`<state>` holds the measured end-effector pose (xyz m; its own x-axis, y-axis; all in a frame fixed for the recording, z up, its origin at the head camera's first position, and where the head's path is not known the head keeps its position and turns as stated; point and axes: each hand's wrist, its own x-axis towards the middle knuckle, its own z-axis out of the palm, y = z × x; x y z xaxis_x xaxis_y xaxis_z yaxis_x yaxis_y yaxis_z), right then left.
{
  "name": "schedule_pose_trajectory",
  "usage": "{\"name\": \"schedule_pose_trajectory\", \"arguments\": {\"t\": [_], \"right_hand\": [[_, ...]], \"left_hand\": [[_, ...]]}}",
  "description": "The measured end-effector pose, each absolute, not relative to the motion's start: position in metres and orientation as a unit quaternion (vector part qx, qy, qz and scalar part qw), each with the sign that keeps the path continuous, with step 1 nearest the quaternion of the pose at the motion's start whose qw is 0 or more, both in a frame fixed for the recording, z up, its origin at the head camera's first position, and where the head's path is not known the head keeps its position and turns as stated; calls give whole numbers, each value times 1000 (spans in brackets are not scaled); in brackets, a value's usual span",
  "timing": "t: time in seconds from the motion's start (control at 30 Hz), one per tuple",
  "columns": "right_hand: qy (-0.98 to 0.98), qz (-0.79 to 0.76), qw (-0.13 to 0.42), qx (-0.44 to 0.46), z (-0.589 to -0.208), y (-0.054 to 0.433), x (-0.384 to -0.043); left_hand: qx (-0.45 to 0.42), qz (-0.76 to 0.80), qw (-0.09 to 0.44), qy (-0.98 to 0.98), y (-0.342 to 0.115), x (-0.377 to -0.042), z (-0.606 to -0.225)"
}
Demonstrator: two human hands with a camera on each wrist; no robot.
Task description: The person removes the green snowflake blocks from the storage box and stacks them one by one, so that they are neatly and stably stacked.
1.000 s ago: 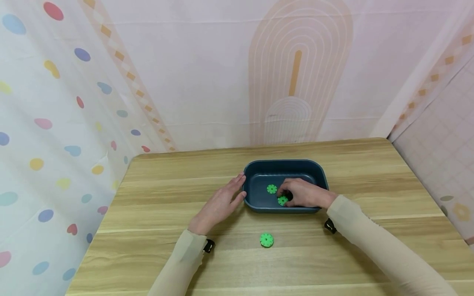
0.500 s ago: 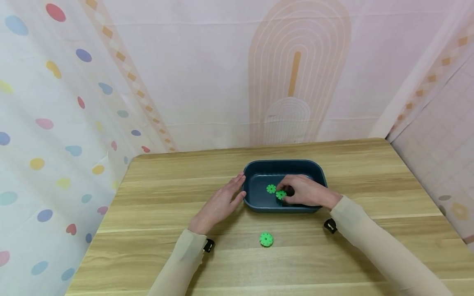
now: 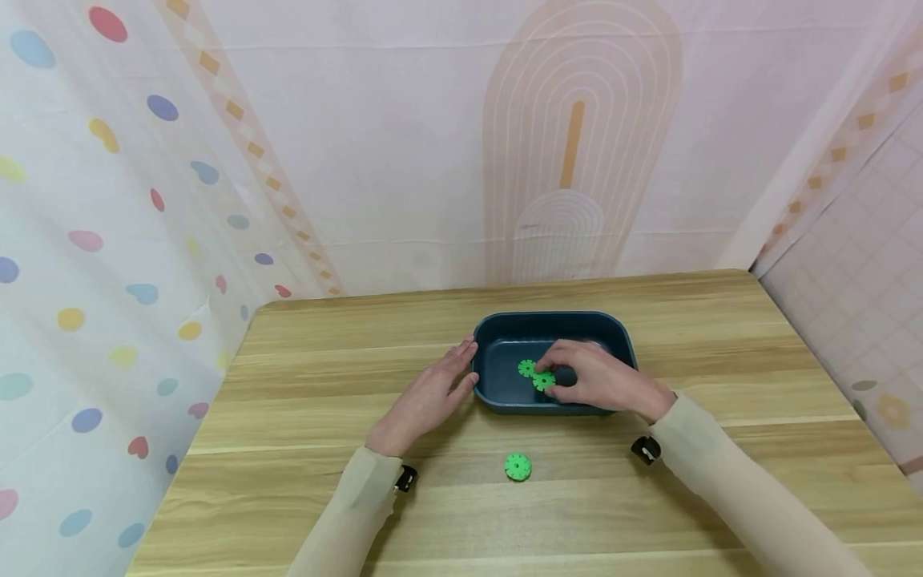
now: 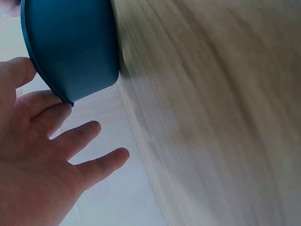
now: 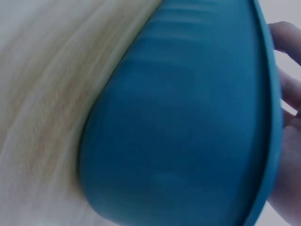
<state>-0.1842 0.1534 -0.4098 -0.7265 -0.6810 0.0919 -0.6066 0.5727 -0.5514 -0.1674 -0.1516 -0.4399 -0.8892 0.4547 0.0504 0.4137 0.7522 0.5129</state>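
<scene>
A dark blue oblong basin [image 3: 562, 324] stands on the wooden table. Inside its left half lies a green notched plastic disc [image 3: 526, 368]. My right hand [image 3: 602, 381] reaches over the basin and pinches a second green notched disc [image 3: 544, 381] between thumb and fingers. That held disc partly overlaps the first in the head view. With fingers mostly straight, my left hand [image 3: 425, 401] touches the basin's left rim; the left wrist view shows its fingertips against the edge of the basin [image 4: 70, 47]. In the right wrist view, the basin's wall [image 5: 174, 132] hides most of my right hand [image 5: 291, 141].
Another green disc [image 3: 517, 466] lies on the table [image 3: 324, 385] in front of the basin, between my forearms. Behind the table hangs a patterned curtain [image 3: 404, 144]; a dotted one [image 3: 144, 240] is at the left. Each wrist carries a black strap [image 3: 646, 449].
My right hand has shifted slightly left and up with the pinched disc, which now sits nearer the disc in the basin. My left hand stays at the rim.
</scene>
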Motion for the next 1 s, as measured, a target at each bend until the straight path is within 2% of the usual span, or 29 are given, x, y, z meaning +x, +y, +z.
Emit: {"name": "schedule_pose_trajectory", "arguments": {"t": [1.0], "right_hand": [[855,-305,43,-417,-403,144,-141]], "left_hand": [[229,262,37,937,-151,-166,-440]]}}
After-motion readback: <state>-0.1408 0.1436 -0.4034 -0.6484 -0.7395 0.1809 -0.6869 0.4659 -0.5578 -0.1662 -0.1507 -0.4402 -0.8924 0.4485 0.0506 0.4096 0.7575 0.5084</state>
